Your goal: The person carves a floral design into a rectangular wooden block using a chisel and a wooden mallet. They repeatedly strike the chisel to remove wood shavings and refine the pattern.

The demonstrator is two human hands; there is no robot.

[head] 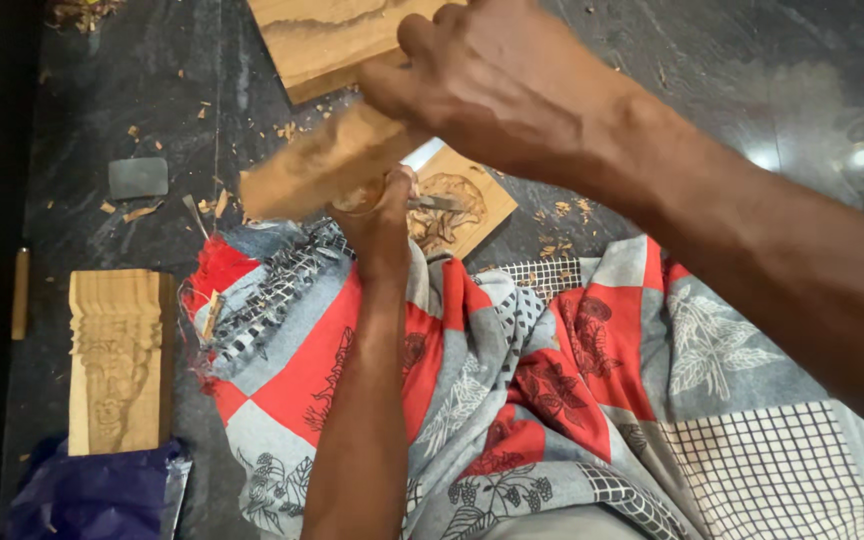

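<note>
Right hand (492,90) fingers grip blurred wooden mallet (317,170); left hand (382,215) clasps chisel (434,203)

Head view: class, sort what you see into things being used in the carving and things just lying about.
In use: right hand, mallet, left hand, chisel, carved panel.

Lying about: carved block, grey stone, wood board, blue bag, wood chips.

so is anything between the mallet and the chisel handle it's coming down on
Nothing visible. The right hand swings the blurred wooden mallet just above the chisel, gripped by the left hand over the carved panel. Only open air separates them.
</note>
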